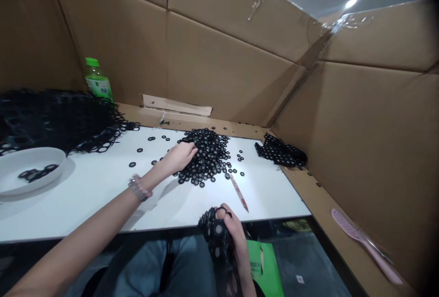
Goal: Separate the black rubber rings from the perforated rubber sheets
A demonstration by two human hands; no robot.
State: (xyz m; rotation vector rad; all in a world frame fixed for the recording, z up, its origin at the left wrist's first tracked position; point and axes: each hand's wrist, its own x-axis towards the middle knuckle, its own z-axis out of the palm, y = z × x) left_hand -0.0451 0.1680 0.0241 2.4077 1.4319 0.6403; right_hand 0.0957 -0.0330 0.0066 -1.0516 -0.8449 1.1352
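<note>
My left hand [181, 155], wearing a bracelet [139, 188] at the wrist, is over the left side of a heap of small black rings [206, 150] on a white tabletop [157, 214]. Its fingers are curled together; whatever they may hold is hidden. Below the table's front edge, my right hand [236, 233] grips a crumpled black perforated sheet [217, 237] with round holes. A dark ring shows near that thumb. Beside the heap lies a slim pointed stick with red marks [239, 192].
Black ring-holed netting [58, 114] is piled at left, behind a white bowl [51, 153] with several rings. A green-capped bottle [98, 79] stands behind. At right lie another perforated black sheet [281, 150] and a pink hairbrush [363, 242]. Cardboard walls [219, 59] enclose the table.
</note>
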